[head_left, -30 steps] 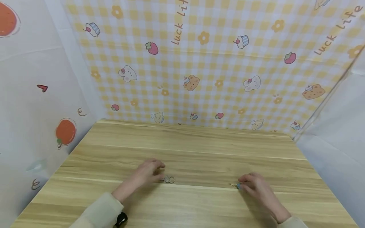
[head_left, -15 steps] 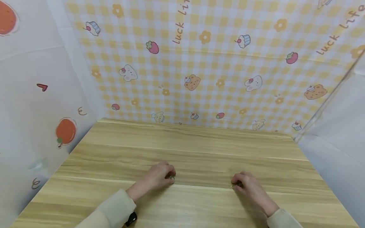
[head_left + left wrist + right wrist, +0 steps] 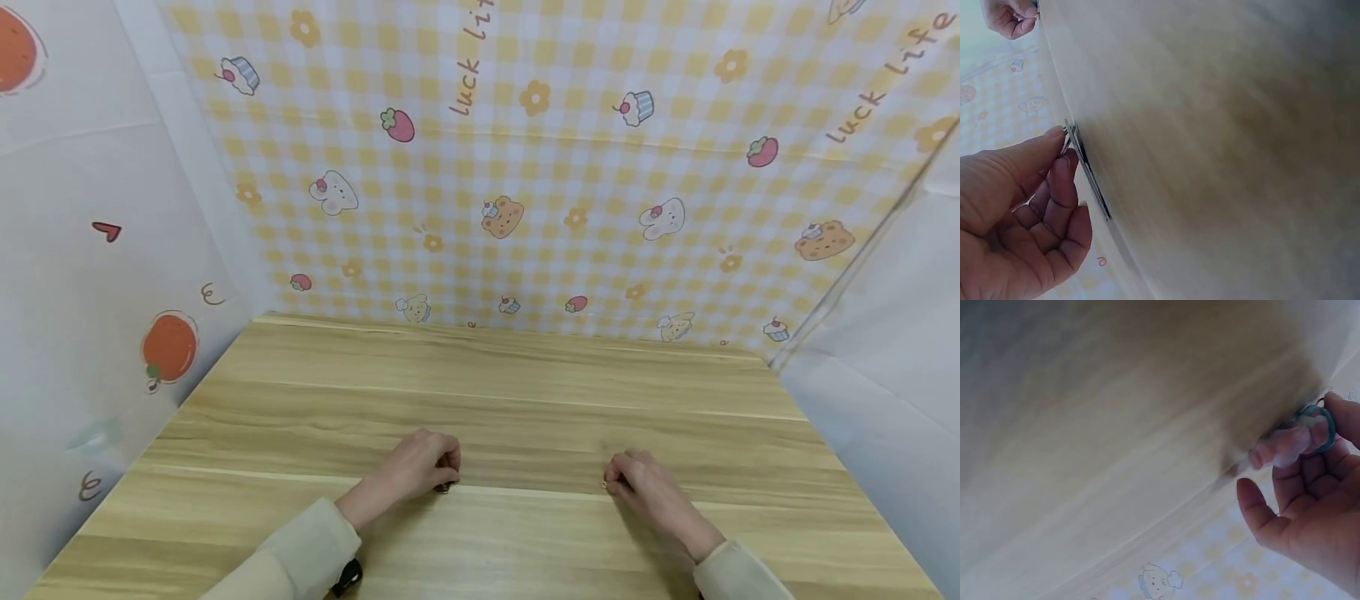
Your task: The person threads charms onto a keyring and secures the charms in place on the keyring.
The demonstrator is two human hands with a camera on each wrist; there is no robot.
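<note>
My left hand (image 3: 420,465) pinches the ring of a small set of flat metal keys (image 3: 1089,172), just over the table. Thumb and forefinger meet on the ring, and the keys extend from it, edge-on in the left wrist view. Further right, my right hand (image 3: 651,487) holds a keychain charm (image 3: 1291,442), a small pinkish figure with a teal band, pinched near its metal loop. In the head view only a gold-coloured bit of the charm's fitting shows at the fingertips; the fingers cover the rest.
Both hands work low over a wood-grain table (image 3: 510,383). Behind it hangs a yellow checked cloth (image 3: 555,167) with cartoon prints, and pale cloths close off both sides. A black strap (image 3: 347,577) shows below the left sleeve.
The left hand has moved right and taken hold of the keys, turning their ring toward me. The right hand has shifted slightly left and closed its fingers over the charm.
</note>
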